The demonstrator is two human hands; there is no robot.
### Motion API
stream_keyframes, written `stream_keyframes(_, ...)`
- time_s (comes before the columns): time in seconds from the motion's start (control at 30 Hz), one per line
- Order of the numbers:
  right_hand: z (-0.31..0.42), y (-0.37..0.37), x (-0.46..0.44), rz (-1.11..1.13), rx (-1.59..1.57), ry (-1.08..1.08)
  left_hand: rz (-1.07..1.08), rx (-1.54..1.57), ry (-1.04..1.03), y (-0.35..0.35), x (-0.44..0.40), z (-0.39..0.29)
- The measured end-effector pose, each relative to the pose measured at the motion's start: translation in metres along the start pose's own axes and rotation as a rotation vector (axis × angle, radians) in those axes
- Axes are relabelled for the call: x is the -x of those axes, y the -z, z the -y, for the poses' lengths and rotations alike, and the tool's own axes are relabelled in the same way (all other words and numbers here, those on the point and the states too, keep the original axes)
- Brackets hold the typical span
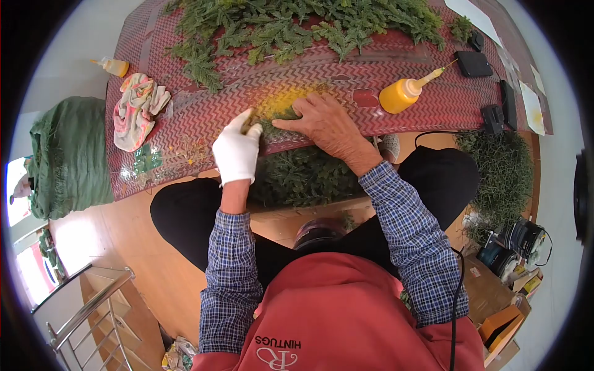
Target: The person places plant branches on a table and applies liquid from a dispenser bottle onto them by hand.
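A small green artificial pine sprig [270, 128] lies low over the near part of the table, between my two hands. My left hand [237, 148], in a white glove with bare fingertips or stained tips, is closed on the sprig's left end. My bare right hand [327, 123] reaches over from the right, its fingers bent and its thumb pointing left, with green needles showing between them. Part of the sprig is hidden under the fingers. A yellow patch [288, 98] colours the tabletop just beyond my hands.
Green branches [303, 28] pile along the far side of the patterned red table [204, 114]. A yellow glue bottle [400, 96] stands right; a smaller bottle [113, 66] and crumpled gloves [137, 111] are left. Black devices [474, 64] sit at right. More branches [303, 176] lie below the edge.
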State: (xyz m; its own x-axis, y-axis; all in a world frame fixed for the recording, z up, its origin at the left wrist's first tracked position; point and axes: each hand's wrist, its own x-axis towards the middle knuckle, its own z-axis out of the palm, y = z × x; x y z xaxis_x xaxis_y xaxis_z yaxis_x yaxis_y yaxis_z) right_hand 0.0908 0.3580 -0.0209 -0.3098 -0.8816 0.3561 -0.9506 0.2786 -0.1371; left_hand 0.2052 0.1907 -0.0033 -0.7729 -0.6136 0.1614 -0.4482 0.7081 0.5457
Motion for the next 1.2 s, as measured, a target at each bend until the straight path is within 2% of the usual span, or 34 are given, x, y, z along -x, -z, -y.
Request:
stream_keyframes(0.03,0.0,0.0,0.0,0.003,-0.004,-0.003,-0.105,-0.047,-0.086,-0.001,0.004,0.006)
stream_keyframes(0.07,0.0,0.0,0.0,0.006,-0.008,-0.007,-0.149,-0.104,0.011,0.011,0.009,-0.011)
stream_keyframes(0.1,-0.001,0.001,0.0,-0.007,-0.021,-0.011,-0.161,-0.171,-0.028,0.017,0.014,-0.019)
stream_keyframes(0.17,0.001,0.002,0.0,-0.033,-0.054,-0.011,-0.122,0.001,-0.427,0.013,0.025,-0.028)
stream_keyframes(0.23,0.001,0.002,-0.002,-0.023,-0.046,-0.03,0.016,-0.134,-0.456,-0.009,0.045,-0.033)
stream_keyframes(0.27,0.001,0.003,-0.002,-0.015,-0.039,-0.043,0.115,-0.15,-0.395,-0.025,0.055,-0.023)
stream_keyframes(0.37,0.002,0.003,0.0,-0.127,-0.153,-0.19,0.202,-0.361,-0.385,-0.026,0.059,-0.029)
stream_keyframes(0.47,-0.001,-0.002,0.001,-0.174,-0.127,-0.312,0.277,-0.476,-0.356,-0.017,0.057,-0.04)
stream_keyframes(0.53,0.0,-0.005,0.001,-0.195,-0.142,-0.364,0.277,-0.442,-0.345,-0.019,0.057,-0.039)
stream_keyframes(0.63,0.0,-0.006,0.003,-0.111,-0.097,-0.433,0.287,-0.419,-0.336,-0.021,0.056,-0.04)
stream_keyframes(0.73,-0.003,-0.009,0.006,-0.172,-0.123,-0.433,0.298,-0.436,-0.311,-0.021,0.056,-0.043)
stream_keyframes(0.83,0.004,0.011,0.021,-0.334,-0.576,-0.625,0.296,-0.43,-0.307,-0.021,0.056,-0.043)
stream_keyframes(0.93,-0.003,0.023,0.058,-0.728,-2.02,-0.857,0.291,-0.412,-0.305,-0.022,0.055,-0.042)
stream_keyframes(0.97,-0.005,0.027,0.062,-0.905,-2.299,-0.846,0.292,-0.407,-0.303,-0.022,0.055,-0.042)
stream_keyframes(1.03,-0.016,0.035,0.068,-1.074,-2.754,-0.818,0.291,-0.407,-0.301,-0.022,0.057,-0.042)
stream_keyframes(1.13,-0.029,0.033,0.063,-1.202,-2.948,-0.622,0.286,-0.415,-0.307,-0.022,0.057,-0.042)
stream_keyframes(1.2,-0.039,0.027,0.059,-1.301,-3.012,-0.629,0.284,-0.416,-0.306,-0.022,0.056,-0.042)
